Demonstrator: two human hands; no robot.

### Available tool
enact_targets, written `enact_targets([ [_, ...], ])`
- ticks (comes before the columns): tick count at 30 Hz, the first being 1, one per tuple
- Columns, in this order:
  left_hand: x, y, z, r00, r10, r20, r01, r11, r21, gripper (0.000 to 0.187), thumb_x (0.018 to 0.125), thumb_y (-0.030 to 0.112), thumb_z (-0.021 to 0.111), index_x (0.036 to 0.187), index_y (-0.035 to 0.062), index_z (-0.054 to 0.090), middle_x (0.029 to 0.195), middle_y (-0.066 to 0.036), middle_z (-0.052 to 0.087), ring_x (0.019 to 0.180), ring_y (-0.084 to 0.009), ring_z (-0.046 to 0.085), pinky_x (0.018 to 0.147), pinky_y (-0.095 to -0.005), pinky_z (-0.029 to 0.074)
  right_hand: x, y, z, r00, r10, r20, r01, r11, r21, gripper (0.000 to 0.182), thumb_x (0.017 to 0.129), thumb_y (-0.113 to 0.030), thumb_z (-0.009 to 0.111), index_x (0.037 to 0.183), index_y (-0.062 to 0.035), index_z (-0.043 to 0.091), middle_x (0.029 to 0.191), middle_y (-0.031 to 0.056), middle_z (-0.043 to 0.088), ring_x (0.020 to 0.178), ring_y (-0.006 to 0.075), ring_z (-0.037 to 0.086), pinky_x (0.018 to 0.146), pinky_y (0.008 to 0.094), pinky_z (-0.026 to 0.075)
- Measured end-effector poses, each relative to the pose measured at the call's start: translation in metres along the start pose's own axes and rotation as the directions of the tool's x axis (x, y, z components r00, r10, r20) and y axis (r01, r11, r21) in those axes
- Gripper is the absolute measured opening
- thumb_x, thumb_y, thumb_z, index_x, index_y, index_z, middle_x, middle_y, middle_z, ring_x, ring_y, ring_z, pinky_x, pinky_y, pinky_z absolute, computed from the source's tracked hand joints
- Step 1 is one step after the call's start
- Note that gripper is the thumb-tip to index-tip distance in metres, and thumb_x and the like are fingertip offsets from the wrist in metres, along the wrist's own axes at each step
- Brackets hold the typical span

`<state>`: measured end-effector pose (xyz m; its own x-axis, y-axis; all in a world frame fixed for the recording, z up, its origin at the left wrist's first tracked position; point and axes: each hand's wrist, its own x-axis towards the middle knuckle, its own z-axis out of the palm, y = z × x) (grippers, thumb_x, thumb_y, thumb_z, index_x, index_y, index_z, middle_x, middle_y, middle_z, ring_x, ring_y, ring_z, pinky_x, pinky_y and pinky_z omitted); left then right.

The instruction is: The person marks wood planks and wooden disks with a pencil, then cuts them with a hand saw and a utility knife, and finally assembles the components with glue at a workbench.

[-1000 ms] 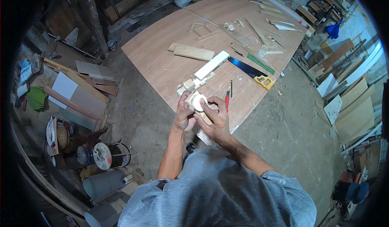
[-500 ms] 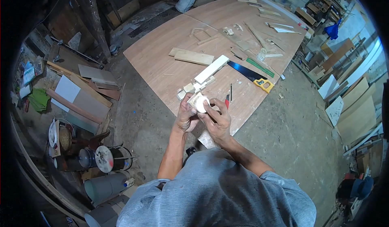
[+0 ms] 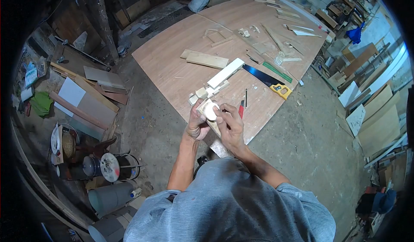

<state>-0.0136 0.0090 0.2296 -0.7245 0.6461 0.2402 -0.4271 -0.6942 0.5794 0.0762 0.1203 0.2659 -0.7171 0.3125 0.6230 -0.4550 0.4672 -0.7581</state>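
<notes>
Above the table's near edge, my left hand (image 3: 197,122) is closed around a small pale wooden piece (image 3: 204,105). Against that piece sits a white round disc (image 3: 211,111), which the thumb and fingers of my right hand (image 3: 230,123) pinch from the right. My fingers hide part of both. Just beyond my hands lie small wooden blocks (image 3: 199,94) and a long white block (image 3: 225,73). A red-handled tool (image 3: 241,109) and a thin dark stick (image 3: 246,96) rest to the right of my right hand.
The plywood table (image 3: 161,69) carries a handsaw (image 3: 267,80) with a yellow handle, a green strip (image 3: 277,72), wooden boards (image 3: 207,60) and a small wooden frame (image 3: 217,37). Panels (image 3: 379,117) lean at the right. A round-topped stool (image 3: 110,167) stands at the left.
The white disc has turned to show more of its round face, and the wooden piece has tilted with it. My right fingers have shifted slightly on the disc.
</notes>
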Motion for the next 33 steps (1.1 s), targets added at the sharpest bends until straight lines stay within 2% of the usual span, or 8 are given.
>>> enact_targets([
  [5,-0.003,-0.003,-0.008,1.0,-0.016,-0.024,0.015,0.999,-0.039,0.068,0.074,0.023,0.083,0.129,0.0067,0.047,0.12,-0.013,0.06,0.112,-0.027,0.061,0.098,-0.0417,0.051,0.01,-0.001,0.001,0.943,0.327,0.056,-0.33,0.907,0.264,0.035,0.085,-0.007,0.071,0.116,-0.0008,0.056,0.112,0.0131,0.055,0.098,0.0195,0.056,0.081,0.0334,0.05],
  [7,-0.005,0.003,0.002,0.999,-0.02,-0.028,0.019,0.999,-0.037,0.064,0.074,0.024,0.083,0.124,0.0055,0.049,0.118,-0.013,0.061,0.111,-0.0261,0.062,0.098,-0.0408,0.051,0.017,0.004,-0.006,0.911,0.389,0.139,-0.413,0.863,0.291,0.054,0.081,-0.012,0.076,0.124,-0.0009,0.045,0.111,0.0117,0.054,0.097,0.0177,0.054,0.086,0.0331,0.048],
  [8,-0.005,0.003,0.001,0.999,-0.022,-0.033,0.021,0.999,-0.04,0.064,0.074,0.024,0.083,0.124,0.0055,0.049,0.118,-0.013,0.061,0.111,-0.0261,0.062,0.098,-0.0408,0.051,0.017,0.007,-0.01,0.839,0.499,0.216,-0.544,0.765,0.345,0.069,0.077,-0.018,0.081,0.129,-0.0004,0.039,0.112,0.0108,0.052,0.098,0.0171,0.053,0.089,0.0329,0.047],
  [11,-0.001,0.007,-0.006,0.997,-0.077,-0.019,0.077,0.997,0.003,0.057,0.069,0.019,0.088,0.113,0.0054,0.054,0.112,-0.006,0.064,0.103,-0.0179,0.063,0.093,-0.0339,0.052,0.021,0.007,-0.021,0.707,0.614,0.352,-0.707,0.586,0.396,0.069,0.076,-0.02,0.082,0.128,-0.001,0.041,0.112,0.0115,0.051,0.1,0.0175,0.052,0.091,0.0333,0.047],
  [18,0.005,0.017,-0.008,0.989,-0.126,0.076,0.112,0.98,0.163,0.053,0.072,0.016,0.086,0.115,0.0038,0.056,0.114,-0.006,0.064,0.105,-0.0149,0.062,0.093,-0.0308,0.05,0.029,-0.007,-0.028,0.682,0.555,0.476,-0.724,0.415,0.552,0.059,0.081,-0.01,0.077,0.128,-0.0018,0.042,0.104,0.0142,0.065,0.093,0.0157,0.063,0.081,0.0271,0.051],
  [25,-0.002,-0.001,0.026,0.989,-0.007,-0.147,0.043,0.968,0.247,0.064,0.081,0.012,0.076,0.136,0.0034,0.043,0.122,-0.013,0.06,0.113,-0.0172,0.059,0.092,-0.0312,0.051,0.029,0.02,-0.02,0.785,0.581,0.214,-0.607,0.652,0.455,0.057,0.083,-0.008,0.073,0.128,-0.001,0.038,0.097,0.0146,0.067,0.089,0.0149,0.064,0.077,0.0263,0.051],
  [28,0.003,-0.019,0.03,0.97,0.04,-0.241,0.006,0.982,0.188,0.052,0.089,0.009,0.067,0.135,0.0067,0.044,0.117,-0.008,0.062,0.107,-0.0145,0.059,0.092,-0.0317,0.05,0.029,0.025,-0.008,0.878,0.474,0.063,-0.468,0.827,0.31,0.054,0.082,-0.007,0.073,0.123,-0.0008,0.037,0.092,0.0132,0.065,0.087,0.0165,0.064,0.072,0.0273,0.05],
  [33,0.008,-0.022,0.031,0.932,0.091,-0.35,-0.054,0.992,0.114,0.034,0.095,0.014,0.061,0.126,0.0027,0.052,0.113,-0.005,0.062,0.103,-0.0128,0.059,0.089,-0.0302,0.049,0.025,0.033,0.001,0.894,0.445,0.047,-0.437,0.847,0.302,0.051,0.083,-0.008,0.073,0.119,-0.0009,0.038,0.091,0.014,0.065,0.088,0.0177,0.064,0.074,0.029,0.049],
])
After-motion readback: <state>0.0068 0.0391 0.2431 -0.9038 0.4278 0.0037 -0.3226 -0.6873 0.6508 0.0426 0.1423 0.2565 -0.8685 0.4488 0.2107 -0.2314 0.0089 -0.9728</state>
